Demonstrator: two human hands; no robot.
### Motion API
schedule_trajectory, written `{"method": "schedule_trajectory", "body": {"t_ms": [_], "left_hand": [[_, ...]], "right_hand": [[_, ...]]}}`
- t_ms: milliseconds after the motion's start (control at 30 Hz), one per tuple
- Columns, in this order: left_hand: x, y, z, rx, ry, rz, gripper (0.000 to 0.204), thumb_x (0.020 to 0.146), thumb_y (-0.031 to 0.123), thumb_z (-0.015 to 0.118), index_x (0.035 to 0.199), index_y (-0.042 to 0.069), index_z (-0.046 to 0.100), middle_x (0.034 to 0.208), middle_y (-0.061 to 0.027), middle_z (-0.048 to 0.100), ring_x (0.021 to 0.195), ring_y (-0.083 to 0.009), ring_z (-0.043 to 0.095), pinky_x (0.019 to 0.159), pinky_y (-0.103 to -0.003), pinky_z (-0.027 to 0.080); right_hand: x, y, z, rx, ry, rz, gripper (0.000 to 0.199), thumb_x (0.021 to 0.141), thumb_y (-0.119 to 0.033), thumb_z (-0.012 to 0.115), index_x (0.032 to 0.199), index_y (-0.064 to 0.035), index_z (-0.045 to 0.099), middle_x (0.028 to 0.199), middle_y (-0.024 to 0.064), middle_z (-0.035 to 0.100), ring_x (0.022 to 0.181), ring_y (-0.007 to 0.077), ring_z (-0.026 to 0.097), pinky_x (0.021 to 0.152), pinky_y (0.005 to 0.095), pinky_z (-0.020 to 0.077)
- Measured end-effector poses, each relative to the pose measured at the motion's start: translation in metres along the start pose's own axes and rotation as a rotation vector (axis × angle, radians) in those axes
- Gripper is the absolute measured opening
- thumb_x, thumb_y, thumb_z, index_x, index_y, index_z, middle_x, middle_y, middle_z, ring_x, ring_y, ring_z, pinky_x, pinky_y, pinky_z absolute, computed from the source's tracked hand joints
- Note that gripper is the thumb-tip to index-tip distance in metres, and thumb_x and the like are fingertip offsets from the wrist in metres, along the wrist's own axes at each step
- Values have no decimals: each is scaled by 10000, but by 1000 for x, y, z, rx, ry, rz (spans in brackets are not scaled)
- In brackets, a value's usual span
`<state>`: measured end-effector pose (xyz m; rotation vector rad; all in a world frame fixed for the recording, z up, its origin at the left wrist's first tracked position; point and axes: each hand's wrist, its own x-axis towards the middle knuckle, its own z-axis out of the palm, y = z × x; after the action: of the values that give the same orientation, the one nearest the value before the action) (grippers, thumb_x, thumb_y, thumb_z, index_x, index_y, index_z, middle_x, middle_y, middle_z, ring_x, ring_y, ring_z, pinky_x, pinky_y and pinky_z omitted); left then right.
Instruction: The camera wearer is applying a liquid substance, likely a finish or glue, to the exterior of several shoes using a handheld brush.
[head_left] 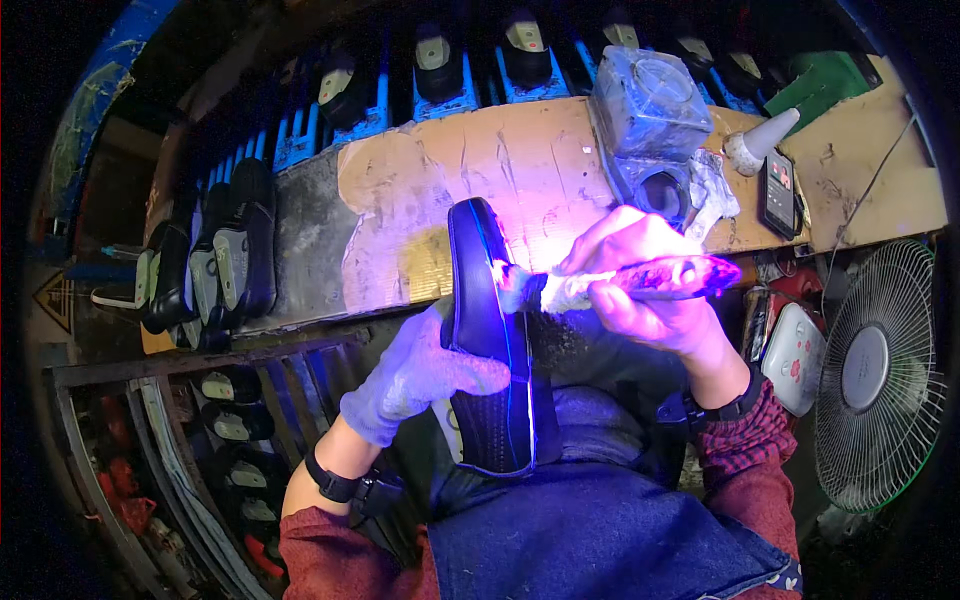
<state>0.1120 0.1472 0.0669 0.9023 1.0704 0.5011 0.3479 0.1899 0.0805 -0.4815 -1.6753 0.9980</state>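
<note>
Shoe: a dark shoe [487,340] stands on end over the person's lap, toe up toward the bench edge, its side edge turned to the brush so the seam between upper and sole is open to the bristles; a bright line glows along that edge under violet light.
Left hand: the gloved left hand [420,375] wraps the lower half of the shoe from the left, fingers closed across the textured upper, bracing it against the push of the brush.
Brush: a brush [625,280] with a stained, crusted handle lies nearly level, its bristle tip touching the shoe's edge about halfway up.
Right hand: the bare right hand [645,285] grips the brush handle, fingers curled tight round it close to the bristles, a short hold that looks suited to fine control.
Lap: a blue denim apron [600,540] covers the knees below the shoe, apparently to catch drips.
Bench: a worn bench [450,190] coated in pale dried residue runs just beyond the shoe.
Container: a plastic-wrapped pot [650,120] stands on the bench right behind the brush hand, within easy reach.
Other bench items: a white cone-shaped nozzle [760,140] and a phone [778,190] lie to the right of the pot.
Racks: rows of dark shoes [215,260] sit on racks to the left and behind the bench.
Fan: a caged fan [875,375] stands at the right, facing the work area.
</note>
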Motion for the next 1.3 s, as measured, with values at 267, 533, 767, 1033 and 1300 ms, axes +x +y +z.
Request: {"method": "schedule_trajectory", "body": {"t_ms": [267,533,767,1033,1300], "left_hand": [[30,-29,-27,149,-168,317,385,907,298,523,1187,35,551,943,-22,645,833,-122,620,779,-273,494],[1,-37,45,-1017,-151,327,595,944,518,344,1333,69,395,1179,-107,556,1024,-174,577,875,-324,480],[4,-46,46,-902,216,195,511,929,462,465,1274,85,458,1064,-38,601,904,-139,608,799,-299,509],[17,-68,34,-557,261,271,471,948,434,442,1261,83,466,1072,-41,593,921,-134,606,816,-287,500],[20,-54,39,-752,201,289,456,887,352,598,1196,43,470,1005,-70,612,827,-135,634,711,-286,548]], "right_hand": [[-18,-2,-15,-54,5,185,66,851,-57,592,831,-3,560,750,76,602,677,170,608,617,283,480],[-35,35,-100,-964,327,286,151,836,-136,655,821,-23,555,714,77,581,621,182,590,558,304,443],[-58,25,-103,-789,462,304,120,886,-125,592,856,-18,547,752,83,618,645,137,609,581,277,479],[-25,3,11,20,280,444,85,887,-45,580,840,-40,509,763,44,581,578,107,585,499,210,461],[62,57,21,-552,280,345,272,830,-281,631,772,-29,546,591,130,568,545,279,607,516,383,459]]}}
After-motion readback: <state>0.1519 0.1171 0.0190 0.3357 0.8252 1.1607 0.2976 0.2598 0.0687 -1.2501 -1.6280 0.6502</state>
